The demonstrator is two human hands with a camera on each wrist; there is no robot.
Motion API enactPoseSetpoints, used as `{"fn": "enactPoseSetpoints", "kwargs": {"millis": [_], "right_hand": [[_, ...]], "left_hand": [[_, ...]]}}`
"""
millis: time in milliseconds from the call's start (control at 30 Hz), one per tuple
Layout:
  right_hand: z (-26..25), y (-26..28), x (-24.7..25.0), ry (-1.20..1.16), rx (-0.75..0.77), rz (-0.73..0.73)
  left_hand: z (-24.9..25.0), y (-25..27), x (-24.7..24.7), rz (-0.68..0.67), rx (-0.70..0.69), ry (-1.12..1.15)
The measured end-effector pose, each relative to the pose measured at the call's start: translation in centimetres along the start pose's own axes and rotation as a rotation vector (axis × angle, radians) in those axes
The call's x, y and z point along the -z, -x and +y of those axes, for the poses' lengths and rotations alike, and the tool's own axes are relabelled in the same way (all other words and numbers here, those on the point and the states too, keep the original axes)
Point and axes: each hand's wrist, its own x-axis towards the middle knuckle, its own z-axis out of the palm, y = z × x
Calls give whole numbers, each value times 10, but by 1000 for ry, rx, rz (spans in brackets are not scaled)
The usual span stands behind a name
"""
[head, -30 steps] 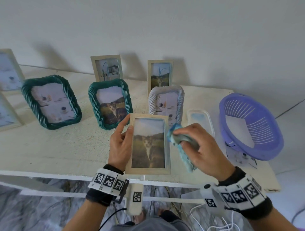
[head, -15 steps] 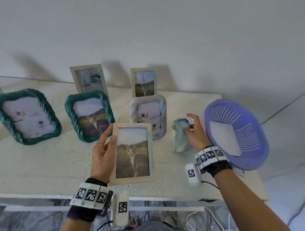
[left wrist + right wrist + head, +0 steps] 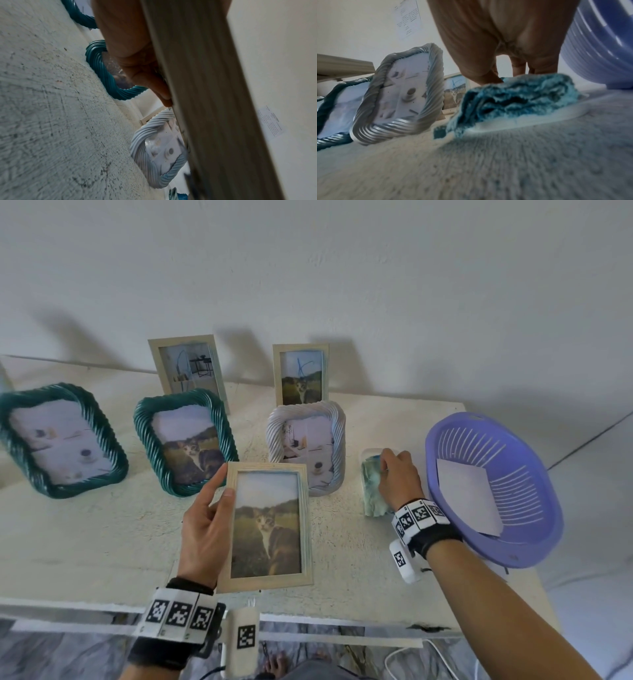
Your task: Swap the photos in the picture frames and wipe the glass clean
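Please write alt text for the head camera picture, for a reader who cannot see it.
A person's left hand holds a wooden frame with a cat photo above a white table, while the right hand sets a blue cloth on a small tray beside a purple basket. Five more frames stand behind.

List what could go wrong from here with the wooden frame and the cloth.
1. The left hand alone holds the wooden frame by one side, over the table edge; it might slip and drop.
2. That thumb lies on the frame's front edge, so it may smudge the glass.
3. The right hand touches the blue cloth close to the white twisted frame, which a careless move might topple.
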Motion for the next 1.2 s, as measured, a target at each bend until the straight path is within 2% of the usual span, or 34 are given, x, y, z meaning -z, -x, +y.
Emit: {"fn": "enactPoseSetpoints", "kwargs": {"millis": [167,400,567,667,733,833,1033,1133,1200], "right_hand": [[4,0,0,89,-14,-33],[5,-2,1,122,-24,-153],[6,-6,5,225,23,-257],[8,-4,-6,392,48,-220],[6,-1,-11,501,13,-127],[-1,3,-14,648,100,-1],[1,4,-22,524,121,-47],[2,6,-15,490,120,-114],[2,4,-9,373,96,-166]], "left_hand": [[1,2,-1,-19,-7,3],[0,5,-1,-26,-8,-1],[2,8,-2,-19,-16,0],[5,9,-1,-21,-18,15],[7,10,1,-18,-23,10],[9,11,4,-12,-30,-6],[16,11,6,-16,-37,8],[18,11,2,-17,-54,14],[18,10,-2,-12,-61,16]]}}
